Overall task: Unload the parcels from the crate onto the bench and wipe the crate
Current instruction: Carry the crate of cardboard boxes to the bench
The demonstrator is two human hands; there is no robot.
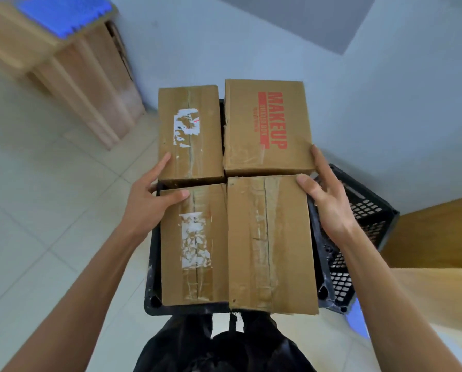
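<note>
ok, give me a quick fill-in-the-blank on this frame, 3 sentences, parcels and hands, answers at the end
1. The black crate holds ____ cardboard parcels, packed two by two.
2. The far right parcel bears the word ____ in red print.
3. The left hand lays its thumb on the near left parcel, and the right hand lays its thumb on the near ____ parcel.

Missing words: four; MAKEUP; right

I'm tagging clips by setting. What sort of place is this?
Probably a plain indoor storeroom or home: pale floor tiles, bare painted wall, wooden furniture and a black crate of taped parcels.
</note>
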